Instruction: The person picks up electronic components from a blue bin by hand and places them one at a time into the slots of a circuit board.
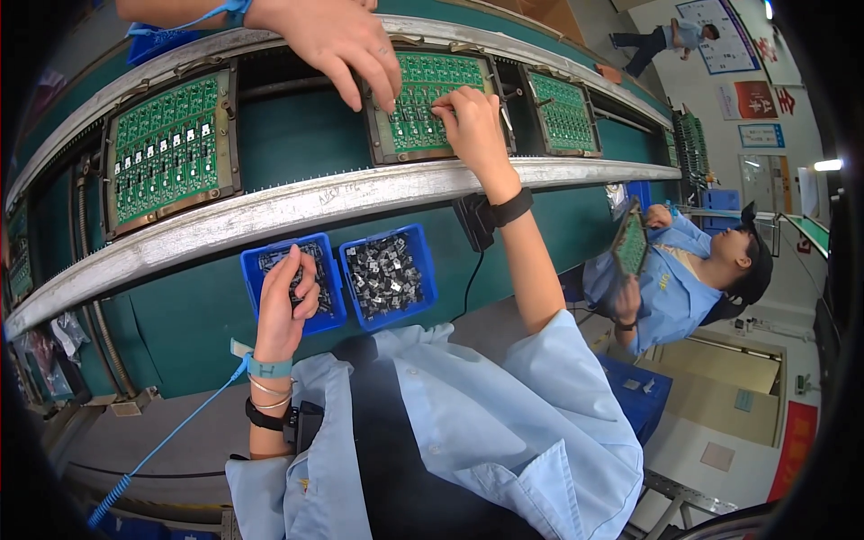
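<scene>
1. Two blue bins stand side by side on the green counter: the left bin and the right bin, both holding small dark parts.
2. Three green circuit boards in metal frames ride the curved conveyor: the left board, the middle board and the right board.
3. The left hand reaches into the left bin, its grip curled narrow among the parts; what it holds cannot be told.
4. The right hand rests on the middle board, fingertips pinched narrow against it; any part between them is too small to see.
5. A co-worker's hand from the far side touches the same middle board.
6. To the right, a seated person holds another board.
7. Posters hang on the far wall.
</scene>
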Demonstrator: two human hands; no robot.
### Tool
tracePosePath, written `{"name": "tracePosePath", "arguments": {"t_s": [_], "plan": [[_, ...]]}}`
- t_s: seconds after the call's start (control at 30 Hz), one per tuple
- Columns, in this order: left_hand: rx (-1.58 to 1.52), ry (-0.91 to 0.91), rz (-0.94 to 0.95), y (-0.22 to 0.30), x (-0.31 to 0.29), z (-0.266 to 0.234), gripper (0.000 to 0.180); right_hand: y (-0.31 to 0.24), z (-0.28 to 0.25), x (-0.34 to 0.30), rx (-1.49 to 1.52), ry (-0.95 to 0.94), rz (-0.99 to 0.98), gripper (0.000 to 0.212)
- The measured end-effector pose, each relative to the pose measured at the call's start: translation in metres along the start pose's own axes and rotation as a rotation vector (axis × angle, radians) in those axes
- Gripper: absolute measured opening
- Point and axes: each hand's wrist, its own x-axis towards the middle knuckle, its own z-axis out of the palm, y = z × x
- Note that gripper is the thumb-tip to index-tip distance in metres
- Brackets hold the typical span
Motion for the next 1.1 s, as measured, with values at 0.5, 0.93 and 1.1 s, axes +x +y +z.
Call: {"name": "tracePosePath", "arguments": {"t_s": [0.5,0.93,1.1], "plan": [[0.005,0.006,0.021,0.001,-0.005,0.000,0.031,0.007,-0.007,0.005,-0.027,0.017,-0.100,0.004],[-0.105,-0.059,0.047,-0.002,-0.001,-0.005,0.022,-0.001,-0.010,-0.001,-0.129,-0.008,-0.198,0.003],[-0.047,-0.048,0.075,0.000,-0.004,0.003,0.022,-0.002,-0.011,-0.010,-0.188,-0.104,-0.176,0.013]]}}
